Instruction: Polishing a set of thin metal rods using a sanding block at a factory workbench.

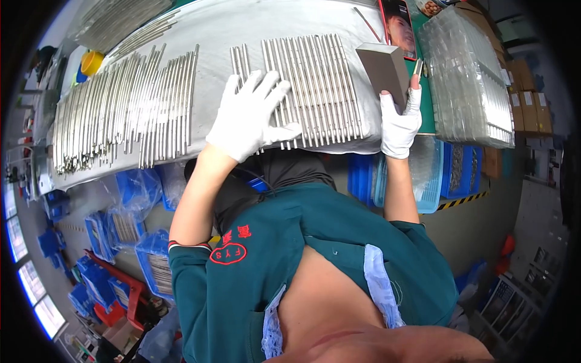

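My left hand, in a white glove with its fingers spread, lies over the left part of a row of slim metal rods on the cloth-covered table. Rod ends show past its fingertips and below the palm. At the row's right side, my right hand grips a grey-brown rectangular block between thumb and fingers. Its glove leaves the fingertips bare. The block stands tilted, apart from the rods. Farther left lies a larger, uneven group of metal rods.
A red-edged phone lies behind the block. Clear plastic trays are stacked on the right. A yellow tape roll sits at the far left. Blue crates stand below the table's front edge.
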The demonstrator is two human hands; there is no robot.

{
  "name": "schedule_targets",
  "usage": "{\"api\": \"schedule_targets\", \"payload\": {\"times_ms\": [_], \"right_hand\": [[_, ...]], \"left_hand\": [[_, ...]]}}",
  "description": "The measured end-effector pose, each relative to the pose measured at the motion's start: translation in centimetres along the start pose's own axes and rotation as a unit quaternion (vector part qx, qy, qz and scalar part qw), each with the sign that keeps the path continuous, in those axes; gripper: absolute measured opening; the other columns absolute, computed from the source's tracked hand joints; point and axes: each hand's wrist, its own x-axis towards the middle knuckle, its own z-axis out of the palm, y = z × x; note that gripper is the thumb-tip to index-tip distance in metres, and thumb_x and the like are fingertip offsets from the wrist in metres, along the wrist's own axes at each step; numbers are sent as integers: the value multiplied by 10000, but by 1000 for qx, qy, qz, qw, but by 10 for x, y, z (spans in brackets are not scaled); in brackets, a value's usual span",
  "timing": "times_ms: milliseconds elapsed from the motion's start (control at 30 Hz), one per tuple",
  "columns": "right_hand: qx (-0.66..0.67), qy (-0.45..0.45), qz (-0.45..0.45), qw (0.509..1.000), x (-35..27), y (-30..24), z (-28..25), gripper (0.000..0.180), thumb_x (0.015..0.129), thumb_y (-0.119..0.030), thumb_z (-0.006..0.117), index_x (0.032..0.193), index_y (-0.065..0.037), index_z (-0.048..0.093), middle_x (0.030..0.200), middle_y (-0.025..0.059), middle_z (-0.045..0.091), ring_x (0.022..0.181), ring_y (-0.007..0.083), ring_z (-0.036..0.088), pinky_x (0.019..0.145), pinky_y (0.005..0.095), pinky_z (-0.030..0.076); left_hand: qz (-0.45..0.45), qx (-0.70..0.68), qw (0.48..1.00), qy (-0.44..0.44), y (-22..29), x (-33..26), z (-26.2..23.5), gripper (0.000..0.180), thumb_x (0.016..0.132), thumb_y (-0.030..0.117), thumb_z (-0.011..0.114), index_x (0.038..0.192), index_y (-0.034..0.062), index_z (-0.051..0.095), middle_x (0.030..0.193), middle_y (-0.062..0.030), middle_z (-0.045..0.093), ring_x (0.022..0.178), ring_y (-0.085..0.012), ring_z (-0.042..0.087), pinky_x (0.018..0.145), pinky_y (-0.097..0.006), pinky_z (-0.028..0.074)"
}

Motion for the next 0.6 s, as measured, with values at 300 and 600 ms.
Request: {"api": "schedule_targets", "payload": {"times_ms": [300, 600], "right_hand": [[-7, -4, -10, 1000, 1, 0, 1, 696, 723, -109, 808, 1360, -95, 530, 937, 188, 681, 773, 322, 657, 712, 373, 536], [-17, 6, -25, 1000, 1, -1, -1, 710, 707, -106, 806, 1360, -112, 530, 886, 168, 667, 735, 324, 642, 678, 382, 532]], "left_hand": [[-14, -27, 998, -54, 15, 11, -13, 814, 768, 635, 604, 1311, 33, 531, 1357, -184, 504, 1278, -353, 449, 1065, -506, 300], [12, 5, 998, -66, 17, 19, -12, 812, 777, 662, 577, 1308, 48, 542, 1340, -176, 524, 1263, -345, 463, 1052, -525, 304]]}}
